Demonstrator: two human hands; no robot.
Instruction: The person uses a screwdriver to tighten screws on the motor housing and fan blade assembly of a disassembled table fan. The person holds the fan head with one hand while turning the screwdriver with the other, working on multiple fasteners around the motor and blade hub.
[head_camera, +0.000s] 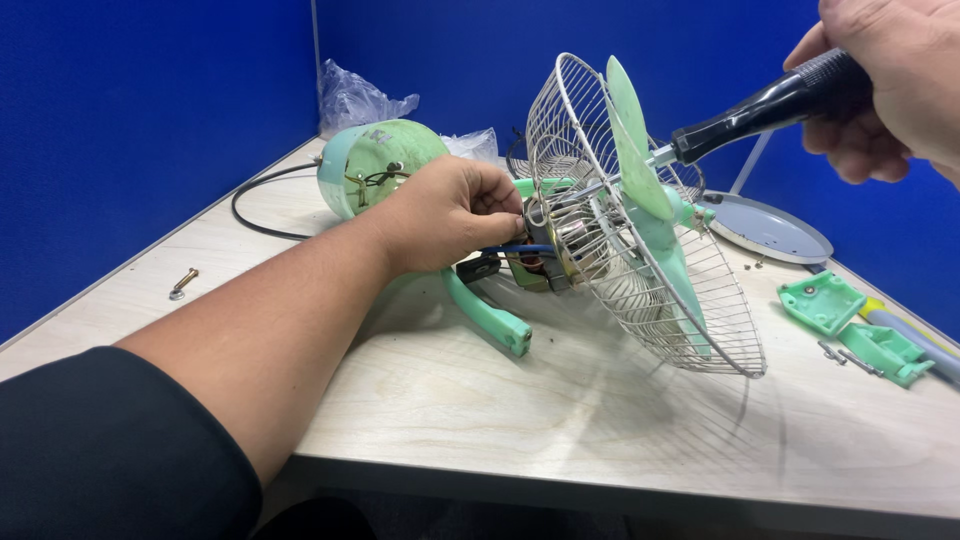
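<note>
1. Your left hand (455, 212) is closing its fingers around the exposed motor (540, 262) of the green fan, gripping it just behind the wire grille (640, 290).
2. Your right hand (890, 75) is wrapping tightly around the black handle of a screwdriver (770, 108), whose shaft is reaching through the grille towards your left fingertips.
3. The green fan blade (632, 150) is sitting inside the grille, between your two hands.
4. The fan's rounded green housing (375, 165) is lying just beyond your left hand.
5. Loose green plastic parts (850, 320) and screws are lying well below your right hand.
6. A bolt (182, 284) is resting far left of your left forearm.
</note>
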